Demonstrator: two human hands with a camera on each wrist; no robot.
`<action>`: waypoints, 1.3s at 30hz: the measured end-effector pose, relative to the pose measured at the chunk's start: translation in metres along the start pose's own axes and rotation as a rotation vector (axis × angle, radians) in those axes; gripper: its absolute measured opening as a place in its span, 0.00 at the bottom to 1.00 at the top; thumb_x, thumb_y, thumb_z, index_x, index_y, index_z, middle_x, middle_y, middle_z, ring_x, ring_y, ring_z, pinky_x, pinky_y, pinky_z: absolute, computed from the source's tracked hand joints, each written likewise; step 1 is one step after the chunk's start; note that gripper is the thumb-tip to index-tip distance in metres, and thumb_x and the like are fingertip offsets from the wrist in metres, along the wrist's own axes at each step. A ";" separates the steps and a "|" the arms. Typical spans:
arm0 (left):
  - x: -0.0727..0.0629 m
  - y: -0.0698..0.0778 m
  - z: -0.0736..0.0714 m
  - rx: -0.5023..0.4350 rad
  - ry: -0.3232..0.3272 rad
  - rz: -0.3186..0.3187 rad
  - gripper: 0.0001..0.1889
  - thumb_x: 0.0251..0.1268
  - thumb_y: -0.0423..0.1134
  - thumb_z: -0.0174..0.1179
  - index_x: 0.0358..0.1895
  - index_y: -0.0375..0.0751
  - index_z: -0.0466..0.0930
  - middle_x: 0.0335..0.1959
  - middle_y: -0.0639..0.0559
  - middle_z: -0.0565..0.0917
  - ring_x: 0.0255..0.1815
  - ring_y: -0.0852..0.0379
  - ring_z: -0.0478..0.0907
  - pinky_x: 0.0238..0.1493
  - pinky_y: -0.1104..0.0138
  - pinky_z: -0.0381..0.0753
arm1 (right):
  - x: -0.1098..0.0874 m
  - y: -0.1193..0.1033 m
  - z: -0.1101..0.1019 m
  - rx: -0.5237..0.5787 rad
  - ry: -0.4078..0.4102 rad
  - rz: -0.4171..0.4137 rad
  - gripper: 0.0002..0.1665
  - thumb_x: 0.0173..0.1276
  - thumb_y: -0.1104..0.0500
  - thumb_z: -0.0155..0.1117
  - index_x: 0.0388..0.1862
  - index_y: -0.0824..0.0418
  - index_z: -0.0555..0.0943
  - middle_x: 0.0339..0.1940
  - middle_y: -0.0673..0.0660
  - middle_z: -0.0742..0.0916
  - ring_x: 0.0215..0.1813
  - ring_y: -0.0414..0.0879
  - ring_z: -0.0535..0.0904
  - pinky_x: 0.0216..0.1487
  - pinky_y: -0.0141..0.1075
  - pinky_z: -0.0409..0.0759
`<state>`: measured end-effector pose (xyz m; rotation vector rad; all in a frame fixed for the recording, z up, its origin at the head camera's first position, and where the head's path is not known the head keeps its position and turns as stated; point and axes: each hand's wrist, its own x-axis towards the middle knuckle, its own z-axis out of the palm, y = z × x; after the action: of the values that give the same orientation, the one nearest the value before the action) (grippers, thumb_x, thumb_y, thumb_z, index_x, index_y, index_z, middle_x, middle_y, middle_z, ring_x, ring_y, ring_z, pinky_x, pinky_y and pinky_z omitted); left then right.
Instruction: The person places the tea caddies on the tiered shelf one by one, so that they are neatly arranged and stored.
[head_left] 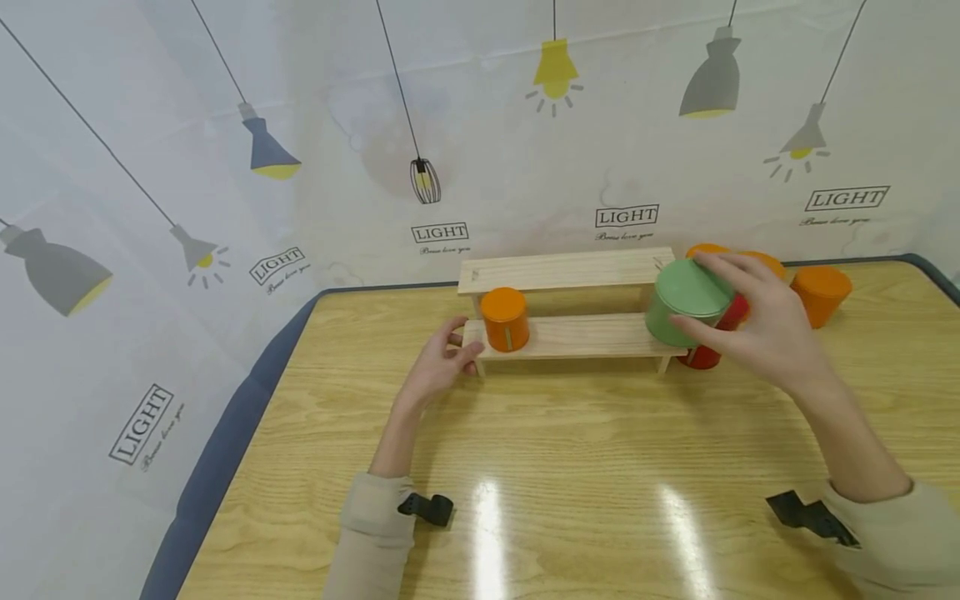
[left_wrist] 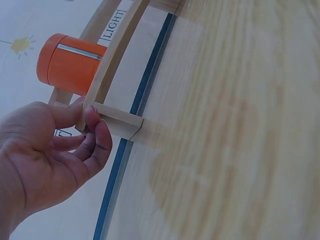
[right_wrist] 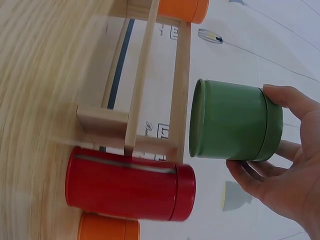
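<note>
A two-step wooden shelf point(head_left: 585, 335) stands near the back of the table. My left hand point(head_left: 438, 362) pinches the left end of its lower step between thumb and fingers. Just beside that hand, an orange canister point(head_left: 505, 321) sits upright on the same step. My right hand point(head_left: 772, 333) grips a green canister point(head_left: 690, 300) around its lid, over the shelf's right end. In the right wrist view, a gap shows between the base of the green canister point(right_wrist: 227, 120) and the shelf. A tall red canister point(right_wrist: 125, 185) stands at the shelf's right side, partly hidden in the head view.
Several orange canisters, one of them at the far right point(head_left: 821, 296), stand on the table point(head_left: 570, 467) to the right of the shelf. Behind is a white wall covering point(head_left: 510, 183) printed with lamps. Dark blue edging point(head_left: 247, 400) runs along the table's left side.
</note>
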<state>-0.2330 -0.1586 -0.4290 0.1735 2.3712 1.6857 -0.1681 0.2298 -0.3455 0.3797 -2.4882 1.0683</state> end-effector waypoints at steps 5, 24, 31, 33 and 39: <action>0.000 0.000 0.000 0.001 0.004 -0.004 0.34 0.75 0.36 0.59 0.78 0.35 0.55 0.51 0.39 0.72 0.35 0.54 0.78 0.43 0.64 0.84 | 0.005 -0.009 0.015 0.023 -0.074 0.007 0.45 0.56 0.58 0.81 0.72 0.59 0.74 0.67 0.66 0.74 0.60 0.65 0.72 0.53 0.51 0.73; 0.002 -0.001 0.000 -0.011 0.005 -0.008 0.33 0.76 0.36 0.59 0.77 0.35 0.57 0.50 0.39 0.72 0.34 0.55 0.78 0.45 0.61 0.85 | 0.026 -0.028 0.086 0.066 -0.206 -0.006 0.42 0.60 0.54 0.78 0.70 0.67 0.73 0.65 0.68 0.77 0.56 0.64 0.76 0.54 0.59 0.80; 0.001 -0.001 0.000 -0.004 -0.002 -0.005 0.33 0.75 0.36 0.59 0.78 0.36 0.56 0.50 0.39 0.72 0.35 0.53 0.79 0.45 0.62 0.85 | 0.032 -0.031 0.100 0.064 -0.243 0.021 0.44 0.61 0.54 0.77 0.72 0.69 0.71 0.67 0.72 0.74 0.62 0.67 0.73 0.57 0.60 0.77; 0.001 0.000 0.000 -0.006 -0.002 -0.001 0.34 0.75 0.36 0.59 0.78 0.36 0.56 0.50 0.39 0.72 0.35 0.53 0.79 0.45 0.62 0.85 | 0.033 -0.032 0.102 0.065 -0.246 0.035 0.44 0.62 0.52 0.76 0.72 0.68 0.70 0.67 0.73 0.73 0.62 0.67 0.72 0.57 0.61 0.76; 0.000 0.000 -0.001 -0.004 0.002 -0.004 0.33 0.75 0.36 0.59 0.78 0.36 0.56 0.50 0.39 0.73 0.35 0.52 0.79 0.44 0.62 0.84 | 0.036 -0.030 0.106 0.069 -0.256 0.074 0.45 0.62 0.50 0.77 0.74 0.65 0.70 0.65 0.72 0.72 0.61 0.65 0.70 0.57 0.61 0.76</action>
<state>-0.2335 -0.1595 -0.4288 0.1659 2.3682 1.6888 -0.2148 0.1288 -0.3766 0.4742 -2.7127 1.2047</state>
